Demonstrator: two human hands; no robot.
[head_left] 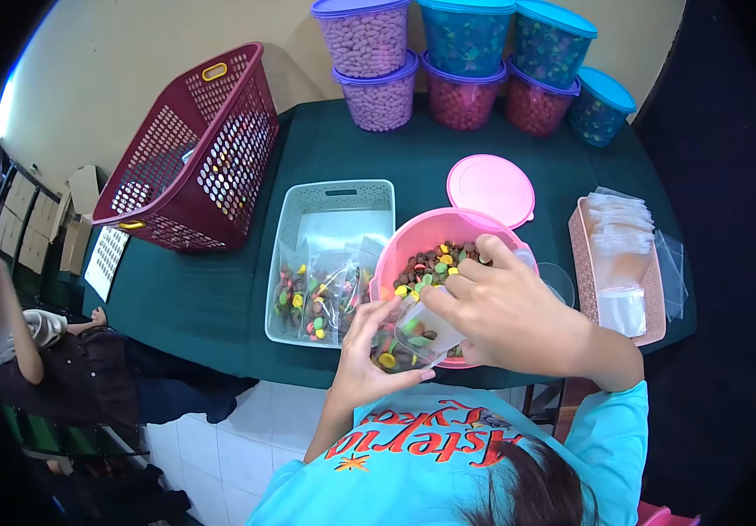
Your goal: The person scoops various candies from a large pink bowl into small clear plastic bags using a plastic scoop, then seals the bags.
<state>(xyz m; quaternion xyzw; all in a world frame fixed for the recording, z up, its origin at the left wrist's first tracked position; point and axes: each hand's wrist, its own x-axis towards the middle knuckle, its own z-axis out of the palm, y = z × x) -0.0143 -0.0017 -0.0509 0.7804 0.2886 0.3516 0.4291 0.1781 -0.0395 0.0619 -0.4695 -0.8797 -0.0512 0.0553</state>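
My left hand (365,351) is closed around a clear plastic bag (395,353) with several brown, green and yellow candies inside. In my right hand (514,307) is a translucent plastic scoop (435,328), tilted at the bag's mouth with a few candies in it. Both hands are over the near side of a round pink tub (400,241), which holds brown, yellow, green and red button-shaped candies (435,265). Left of the tub stands a pale grey-green basket (287,219) with filled clear bags (312,302) in its near half.
A pink basket (581,254) of flat clear bags (619,223) stands on the right. The pink lid (490,190) lies behind the tub. Candy-filled containers (378,101) line the back. A maroon laundry basket (220,167) occupies the left; another person (80,368) is beyond.
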